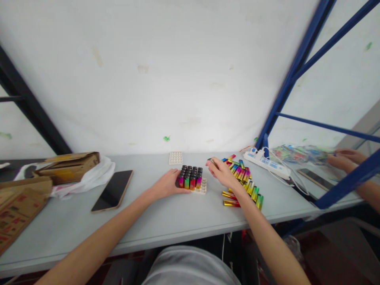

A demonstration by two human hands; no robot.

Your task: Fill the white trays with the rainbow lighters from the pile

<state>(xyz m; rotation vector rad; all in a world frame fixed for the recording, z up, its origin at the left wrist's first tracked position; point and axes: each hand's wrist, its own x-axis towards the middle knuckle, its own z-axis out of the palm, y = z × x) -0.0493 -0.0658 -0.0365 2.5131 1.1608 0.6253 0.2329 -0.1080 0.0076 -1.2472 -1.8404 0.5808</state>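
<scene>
A white tray [203, 188] on the grey table holds several upright rainbow-coloured lighters [190, 177]. My left hand [167, 183] rests against the tray's left side, fingers curled round its edge. My right hand [221, 171] hovers just right of the tray, fingers pinched on one lighter [209, 161]. Beneath and beyond that hand lies a loose pile of lighters [246, 183].
An empty white tray [175, 157] lies by the wall. A phone [113, 190], cardboard boxes [69, 165] and a plastic bag [95, 176] sit at left. A power strip [266, 162] is at right, where another person's hands [346, 158] work behind a blue frame [346, 186].
</scene>
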